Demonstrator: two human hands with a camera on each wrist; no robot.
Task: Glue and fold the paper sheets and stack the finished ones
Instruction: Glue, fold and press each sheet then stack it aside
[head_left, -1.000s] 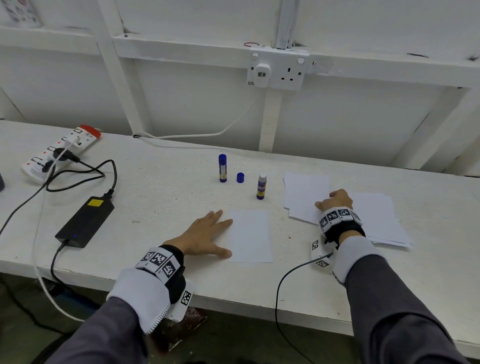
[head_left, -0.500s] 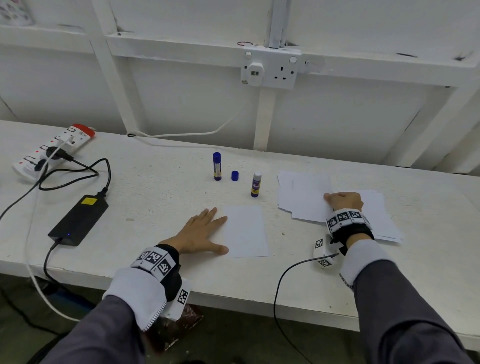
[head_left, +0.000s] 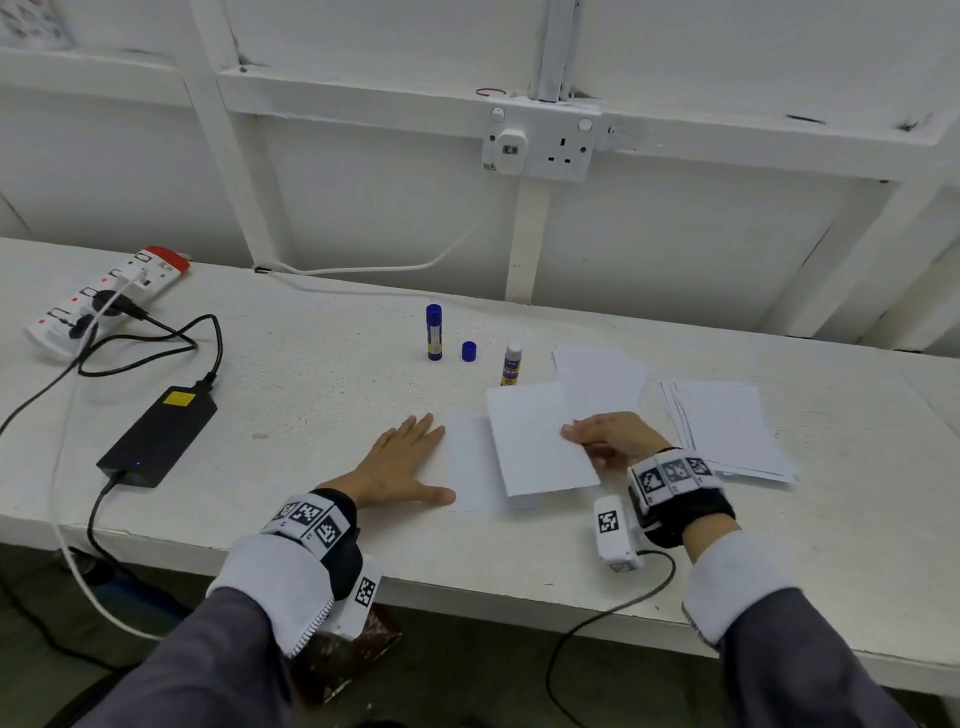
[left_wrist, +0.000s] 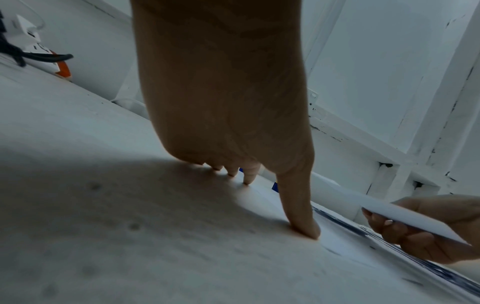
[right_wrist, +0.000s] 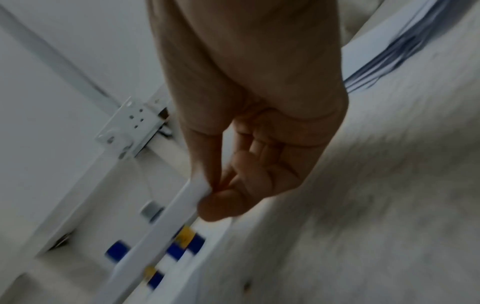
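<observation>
on the white bench (head_left: 675, 582), nearest the front edge, the left hand (head_left: 402, 465) lies flat with straight, spread fingers, its thumb and fingertips on the left margin of a paper sheet on the bench (head_left: 470, 467); its grip is loose and holds nothing. just right of it the right hand (head_left: 610, 439) has its grip closed in a pinch, thumb on top and fingers under, on the right edge of a second paper sheet (head_left: 537, 439), held tilted above the flat one and overlapping its right part. to the right lies a fanned paper stack (head_left: 727, 431), and behind the right hand a smaller paper pile (head_left: 602, 379). farther back stand an uncapped glue stick (head_left: 512, 364), a loose blue cap (head_left: 468, 352) and a capped blue glue stick (head_left: 434, 332). at far left sit a black power adapter (head_left: 161, 434) and a power strip (head_left: 104, 299).
</observation>
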